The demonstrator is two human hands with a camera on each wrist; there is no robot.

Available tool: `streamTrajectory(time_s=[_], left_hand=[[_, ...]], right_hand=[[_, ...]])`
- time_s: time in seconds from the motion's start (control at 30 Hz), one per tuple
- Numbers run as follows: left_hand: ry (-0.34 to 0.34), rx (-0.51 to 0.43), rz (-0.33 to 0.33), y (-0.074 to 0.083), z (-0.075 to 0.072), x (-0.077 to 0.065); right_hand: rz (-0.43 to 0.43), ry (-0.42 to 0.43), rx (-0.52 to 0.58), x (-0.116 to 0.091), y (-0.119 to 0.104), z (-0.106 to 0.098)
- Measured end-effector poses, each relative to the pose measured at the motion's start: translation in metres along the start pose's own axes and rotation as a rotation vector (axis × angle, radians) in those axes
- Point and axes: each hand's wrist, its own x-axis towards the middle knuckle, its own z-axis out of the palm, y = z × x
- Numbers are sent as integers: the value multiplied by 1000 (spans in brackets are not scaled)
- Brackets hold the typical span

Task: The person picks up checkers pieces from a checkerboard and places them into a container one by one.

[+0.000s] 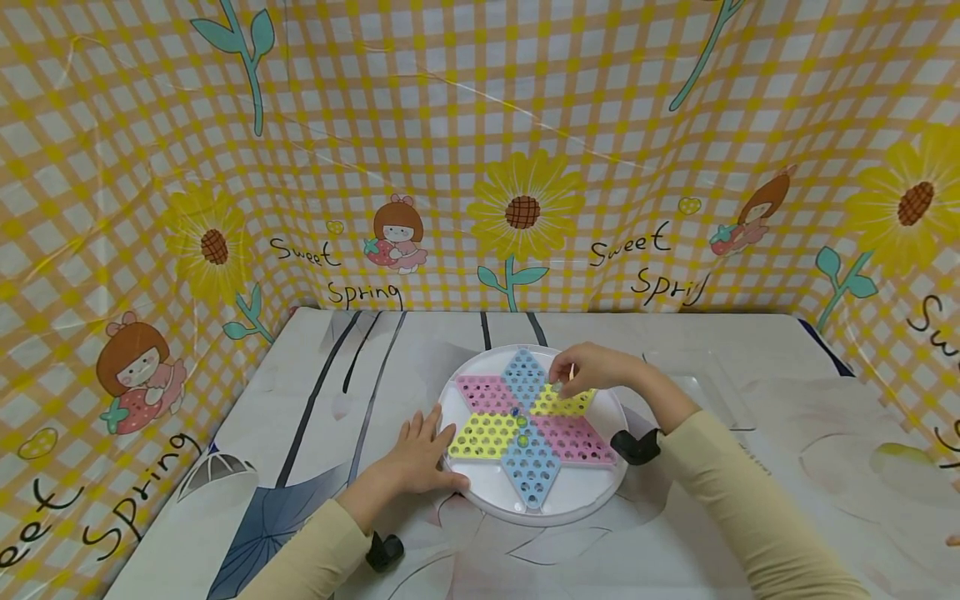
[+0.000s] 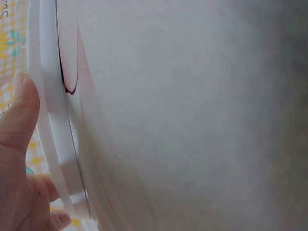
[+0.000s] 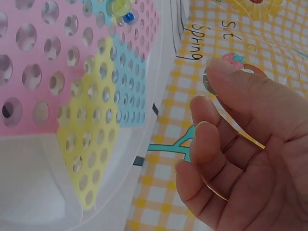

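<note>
My right hand [image 1: 592, 369] pinches a small marble [image 3: 207, 83] at the thumb tip, above the board [image 1: 467, 492], near its yellow point [image 1: 576, 405] at two o'clock. It looks like glass: I'd expect it light, hard and slippery, best nipped gently round its middle, underside clear. My left hand [image 1: 417, 457], fingers straight and spread, touches the rim between eight and nine o'clock; the board seems stiff, thin plastic, light enough to slide, best held by that edge.

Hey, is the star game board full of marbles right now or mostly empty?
Mostly empty: the few marbles seen on the board sit near its middle, and most visible holes are bare. The right hand hides some.
</note>
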Motion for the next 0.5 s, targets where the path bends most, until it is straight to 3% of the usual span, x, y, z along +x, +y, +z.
streamTrajectory(time_s=[0.5], left_hand=[[1, -14, -6, -2, 2, 2]], right_hand=[[41, 10, -3, -14, 11, -19]])
